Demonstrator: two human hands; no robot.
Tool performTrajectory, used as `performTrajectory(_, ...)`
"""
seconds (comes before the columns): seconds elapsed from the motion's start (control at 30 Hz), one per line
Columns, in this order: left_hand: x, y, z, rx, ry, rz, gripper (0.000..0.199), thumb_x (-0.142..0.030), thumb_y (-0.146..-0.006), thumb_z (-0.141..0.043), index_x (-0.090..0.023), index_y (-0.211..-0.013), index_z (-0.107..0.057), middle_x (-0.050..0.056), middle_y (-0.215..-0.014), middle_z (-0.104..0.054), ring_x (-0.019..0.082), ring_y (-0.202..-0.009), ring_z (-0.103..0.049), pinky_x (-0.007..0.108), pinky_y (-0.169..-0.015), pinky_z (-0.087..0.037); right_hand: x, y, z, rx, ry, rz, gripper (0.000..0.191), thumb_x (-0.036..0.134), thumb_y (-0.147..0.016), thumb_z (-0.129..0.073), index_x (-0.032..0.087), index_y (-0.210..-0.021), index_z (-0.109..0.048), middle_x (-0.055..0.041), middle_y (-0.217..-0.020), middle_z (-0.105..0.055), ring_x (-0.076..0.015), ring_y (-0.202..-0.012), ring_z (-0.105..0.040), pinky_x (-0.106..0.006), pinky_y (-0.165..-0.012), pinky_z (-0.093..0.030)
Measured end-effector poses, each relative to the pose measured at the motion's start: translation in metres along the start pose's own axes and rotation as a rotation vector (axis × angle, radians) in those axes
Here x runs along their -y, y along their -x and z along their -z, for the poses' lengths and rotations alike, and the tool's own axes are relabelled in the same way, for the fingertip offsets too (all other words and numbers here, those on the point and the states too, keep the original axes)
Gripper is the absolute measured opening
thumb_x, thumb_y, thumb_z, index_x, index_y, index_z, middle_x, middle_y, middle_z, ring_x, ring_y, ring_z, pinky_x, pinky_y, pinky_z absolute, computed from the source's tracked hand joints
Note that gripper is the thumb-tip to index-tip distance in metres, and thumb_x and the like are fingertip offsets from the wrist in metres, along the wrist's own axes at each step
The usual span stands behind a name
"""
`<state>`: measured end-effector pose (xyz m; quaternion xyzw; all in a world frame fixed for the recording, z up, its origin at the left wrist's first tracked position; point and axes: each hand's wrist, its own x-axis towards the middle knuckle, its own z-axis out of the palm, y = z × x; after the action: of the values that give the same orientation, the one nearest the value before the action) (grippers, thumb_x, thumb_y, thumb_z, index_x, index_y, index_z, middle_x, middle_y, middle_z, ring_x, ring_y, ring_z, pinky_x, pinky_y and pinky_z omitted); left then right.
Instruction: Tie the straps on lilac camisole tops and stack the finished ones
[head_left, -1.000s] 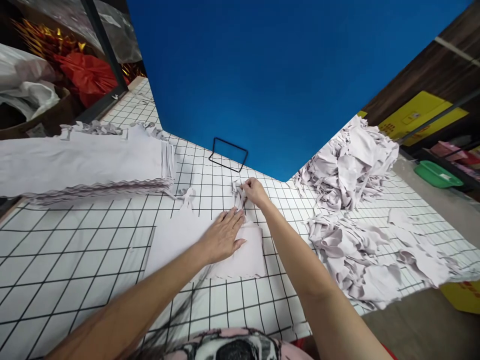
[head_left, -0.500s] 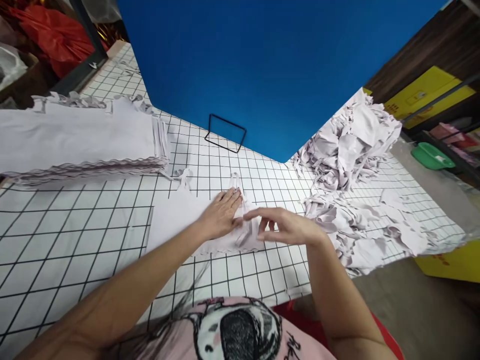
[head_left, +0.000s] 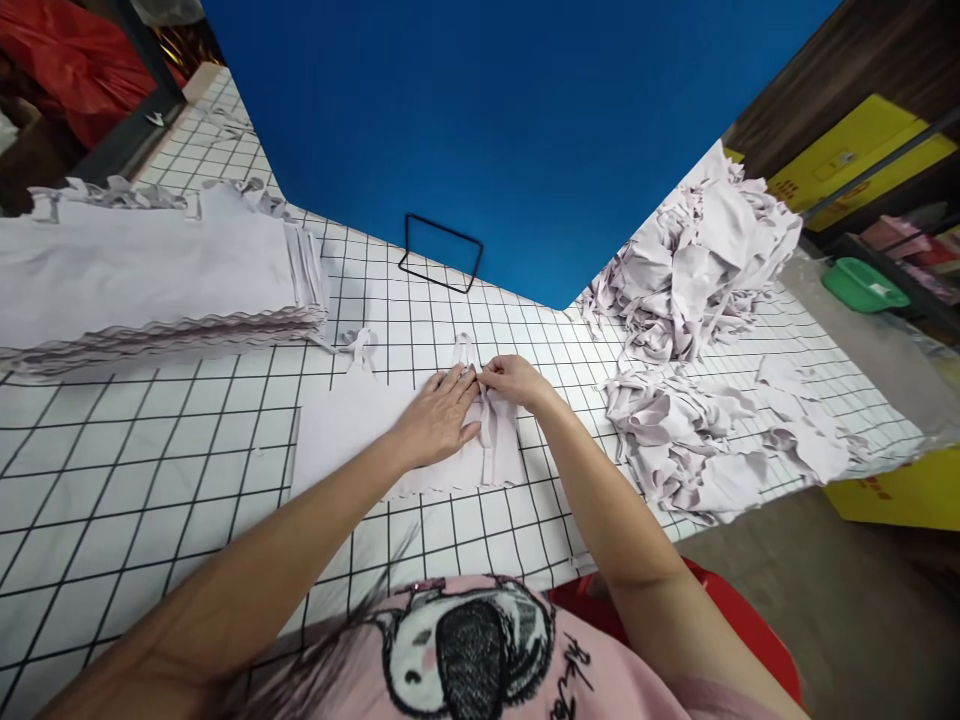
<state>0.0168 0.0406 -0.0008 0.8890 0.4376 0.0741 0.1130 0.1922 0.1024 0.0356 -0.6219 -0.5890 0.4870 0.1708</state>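
A pale camisole-like garment [head_left: 341, 435] with thin straps and a scalloped lower edge lies flat on the grid-patterned tabletop [head_left: 225, 440]. My left hand [head_left: 435, 420] rests palm down on its middle, fingers stretched out and pressing the cloth. Just right of those fingertips, my right hand [head_left: 514, 382] pinches the garment's upper edge near the base of a strap [head_left: 464, 349]. The pinched bit is small and partly hidden by the fingers. A narrow folded strip [head_left: 487, 445] runs down the cloth below the right hand.
A neat stack of similar garments [head_left: 165, 270] lies at the left. Crumpled pale cloth pieces [head_left: 697, 260] are heaped at the right, beside looser ones [head_left: 675, 430]. A big blue panel [head_left: 510, 130] covers the table's far part, with a thin black frame [head_left: 442, 250] at its edge.
My right hand has moved up and left from above the cloth's right end, and its fingers have closed on the upper edge. My left hand stays flat on the garment.
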Motion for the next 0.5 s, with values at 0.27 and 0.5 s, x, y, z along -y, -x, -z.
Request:
performTrajectory(0.27, -0.001, 0.000, 0.002, -0.029, 0.037, -0.010, 0.064, -0.054, -0.098, -0.028, -0.012, -0.146, -0.038, 0.012, -0.154, -0.038, 0.030, -0.150, -0.008, 0.050, -0.119, -0.018, 0.002, 0.047, 0.022, 0.355, -0.309, 0.020, 0.017, 0.029, -0.084, -0.064, 0.017, -0.076, -0.055, -0.0018, -0.071, -0.065, -0.0066, -0.052, -0.038, -0.024, -0.048, -0.026)
performTrajectory(0.5, 0.001, -0.001, 0.000, 0.003, 0.026, 0.005, 0.067, -0.056, -0.098, -0.027, -0.013, -0.149, -0.035, 0.011, -0.157, -0.033, 0.029, -0.150, -0.009, 0.049, -0.120, -0.016, -0.013, 0.105, 0.053, 0.516, -0.228, 0.096, 0.028, 0.041, -0.091, -0.061, 0.014, -0.088, -0.066, -0.0031, -0.073, -0.068, -0.0101, -0.065, -0.053, -0.024, -0.057, -0.037)
